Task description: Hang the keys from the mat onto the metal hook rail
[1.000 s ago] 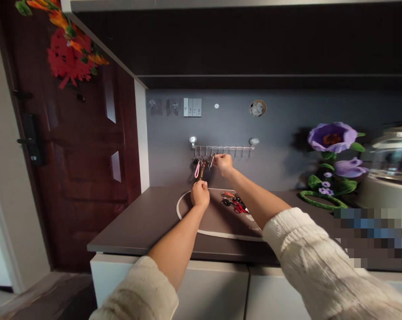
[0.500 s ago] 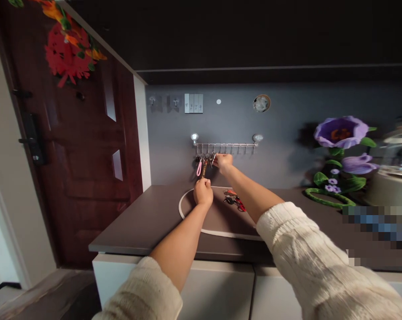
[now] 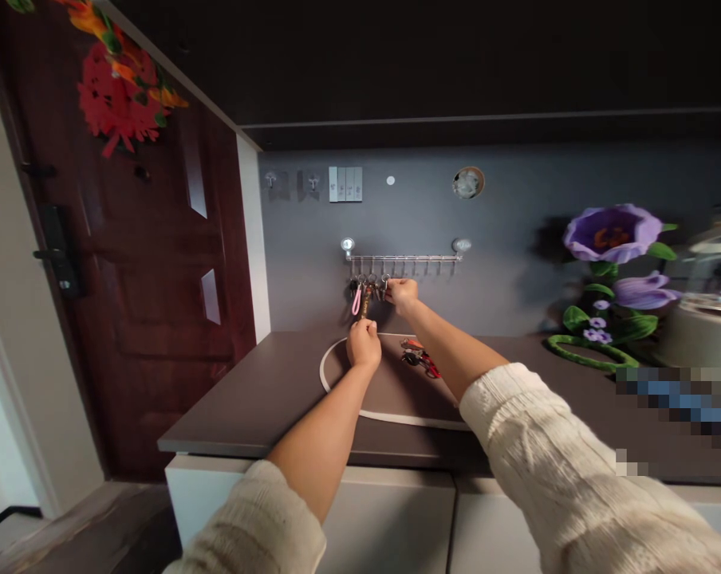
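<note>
A clear hook rail [image 3: 405, 258] is fixed to the grey wall, and several key rings hang at its left end. One carries a pink loop strap [image 3: 356, 300]. My left hand [image 3: 364, 344] is closed on the lower end of a dark patterned key strap [image 3: 366, 301] hanging from the rail. Higher up and to the right, my right hand [image 3: 403, 295] pinches a bunch of keys [image 3: 383, 292], its ring up at a hook; whether the ring is over the hook I cannot tell. My fingers partly hide these keys. More keys with red pieces [image 3: 420, 360] lie below on a brown mat.
The mat has a pale rim [image 3: 411, 419] and lies on a dark countertop [image 3: 234, 399]. Purple artificial flowers [image 3: 612, 233] and a glass-topped container [image 3: 711, 311] stand at right. Overhead hangs a dark cabinet [image 3: 456, 64]. A red-brown door [image 3: 157, 319] is at left.
My right hand has shifted very slightly, and the ring of its keys now shows more clearly beneath the rail. My left hand keeps its grip on the strap. The view has tilted a little.
</note>
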{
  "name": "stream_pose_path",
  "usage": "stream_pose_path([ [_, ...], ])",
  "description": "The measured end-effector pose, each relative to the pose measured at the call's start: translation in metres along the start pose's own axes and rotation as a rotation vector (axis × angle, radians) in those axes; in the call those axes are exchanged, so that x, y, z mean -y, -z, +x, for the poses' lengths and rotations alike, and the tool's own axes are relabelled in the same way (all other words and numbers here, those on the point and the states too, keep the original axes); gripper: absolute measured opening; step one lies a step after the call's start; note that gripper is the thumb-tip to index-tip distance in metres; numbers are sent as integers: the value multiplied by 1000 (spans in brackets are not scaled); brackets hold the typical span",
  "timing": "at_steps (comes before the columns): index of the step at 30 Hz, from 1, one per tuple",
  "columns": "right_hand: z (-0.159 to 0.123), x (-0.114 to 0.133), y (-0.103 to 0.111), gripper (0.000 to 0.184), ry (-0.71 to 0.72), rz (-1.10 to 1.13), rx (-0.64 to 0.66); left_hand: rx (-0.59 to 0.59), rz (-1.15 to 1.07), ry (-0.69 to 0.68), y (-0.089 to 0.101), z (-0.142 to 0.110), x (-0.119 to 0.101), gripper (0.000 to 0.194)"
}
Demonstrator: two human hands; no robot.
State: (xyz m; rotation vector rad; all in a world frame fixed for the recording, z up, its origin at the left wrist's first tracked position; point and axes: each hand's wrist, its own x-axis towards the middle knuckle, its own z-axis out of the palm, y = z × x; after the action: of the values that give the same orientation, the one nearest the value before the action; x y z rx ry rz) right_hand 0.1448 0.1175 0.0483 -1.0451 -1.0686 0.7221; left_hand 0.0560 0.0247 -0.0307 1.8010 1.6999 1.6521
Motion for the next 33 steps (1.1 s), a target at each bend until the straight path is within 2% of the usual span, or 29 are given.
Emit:
stream_pose_path([
  [8,-13,8,9,11,-65,29,-3,-12,-35,-45,-3,0,4,21],
  [17,-37,20,38,16,6,4,164,39,-51,-122,-5,1,6,19],
  [21,-48,19,54,13,0,-10,208,101,-59,-194,-6,-1,7,18],
  [26,-70,10,76,14,-6,-89,240,235,-37,-284,-8,-4,6,13],
  [30,-84,-5,93,9,20,-218,283,349,18,-365,-6,-8,4,14],
  [33,-90,-16,105,8,109,-399,310,443,72,-452,-4,-10,3,15],
])
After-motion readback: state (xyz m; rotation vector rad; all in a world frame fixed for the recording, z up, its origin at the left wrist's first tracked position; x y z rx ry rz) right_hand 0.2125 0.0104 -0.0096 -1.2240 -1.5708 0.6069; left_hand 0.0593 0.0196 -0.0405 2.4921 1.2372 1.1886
